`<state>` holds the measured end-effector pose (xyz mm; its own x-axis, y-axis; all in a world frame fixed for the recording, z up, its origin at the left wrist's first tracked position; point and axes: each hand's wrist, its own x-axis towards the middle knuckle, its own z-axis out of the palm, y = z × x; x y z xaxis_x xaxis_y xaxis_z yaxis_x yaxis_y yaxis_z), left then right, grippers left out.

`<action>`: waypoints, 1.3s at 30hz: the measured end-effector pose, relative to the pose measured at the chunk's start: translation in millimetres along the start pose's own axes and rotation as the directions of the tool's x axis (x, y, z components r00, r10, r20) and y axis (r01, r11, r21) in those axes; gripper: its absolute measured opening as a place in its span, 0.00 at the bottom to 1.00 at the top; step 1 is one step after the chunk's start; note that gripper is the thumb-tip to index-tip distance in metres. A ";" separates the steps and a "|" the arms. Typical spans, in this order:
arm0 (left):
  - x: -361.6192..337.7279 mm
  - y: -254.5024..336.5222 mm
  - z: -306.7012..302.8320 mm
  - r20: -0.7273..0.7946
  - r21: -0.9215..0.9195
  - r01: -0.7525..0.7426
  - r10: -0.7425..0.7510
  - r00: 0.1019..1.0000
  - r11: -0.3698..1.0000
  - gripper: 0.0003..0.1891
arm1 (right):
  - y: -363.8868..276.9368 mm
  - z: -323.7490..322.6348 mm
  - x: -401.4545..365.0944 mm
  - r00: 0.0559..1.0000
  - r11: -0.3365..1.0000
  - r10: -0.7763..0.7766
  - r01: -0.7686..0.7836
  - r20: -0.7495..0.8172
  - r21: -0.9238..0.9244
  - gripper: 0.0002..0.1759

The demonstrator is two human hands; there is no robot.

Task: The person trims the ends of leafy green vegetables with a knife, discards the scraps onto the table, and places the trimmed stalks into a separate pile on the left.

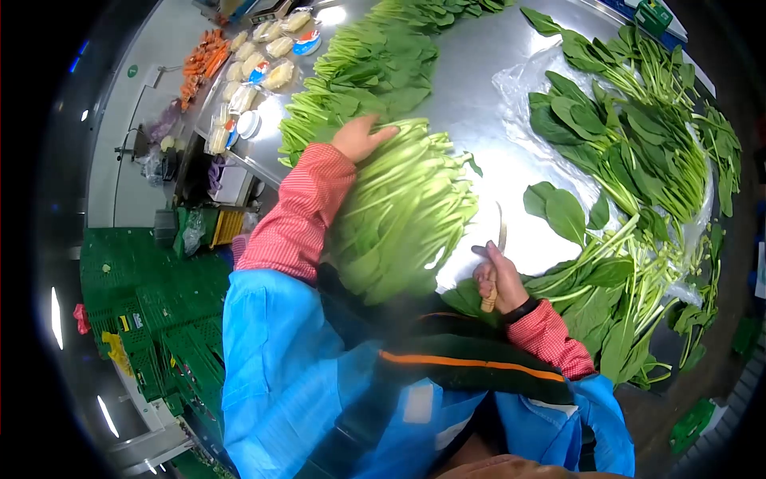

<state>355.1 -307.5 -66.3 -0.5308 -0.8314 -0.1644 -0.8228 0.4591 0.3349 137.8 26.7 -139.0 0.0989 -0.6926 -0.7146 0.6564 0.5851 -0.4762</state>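
My left hand (361,139) lies with its fingers apart on the upper left edge of a big heap of leafy greens (403,203), whose pale stems fan out to the right. Part of that heap is blurred near my body. In my right hand (499,279) is the wooden handle of a curved knife (502,227), its thin blade pointing up and away from me. The knife is just right of the heap, over the shiny metal table (479,120). Some leaves (467,299) lie beside and below my right hand.
A row of greens (375,68) runs along the table's far left. Wrapped pale packs (279,75) and carrots (203,60) are at the upper left. More loose greens (638,152) lie on clear plastic (523,96) at the right. Green crates (152,279) stand at the lower left.
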 end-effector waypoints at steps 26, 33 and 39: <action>-44.7 1.1 67.0 -0.215 0.312 0.071 -0.003 0.977 0.947 0.42 | 29.8 66.8 30.2 0.982 0.871 0.172 -0.186 0.073 0.455 0.29; -86.2 50.5 45.7 -0.028 -0.022 0.030 -0.030 0.999 0.999 0.39 | 36.4 59.3 30.4 0.974 0.847 0.154 -0.217 0.165 0.486 0.35; -51.1 5.5 65.3 -0.036 0.012 -0.109 0.109 0.993 0.994 0.41 | 35.1 64.9 30.6 0.974 0.809 0.214 -0.222 0.078 0.544 0.35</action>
<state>364.4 -242.1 -116.7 -0.6098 -0.7871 -0.0929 -0.7624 0.5506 0.3399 212.4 -1.4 -144.4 0.2951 -0.5817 -0.7580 0.9162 0.3973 0.0518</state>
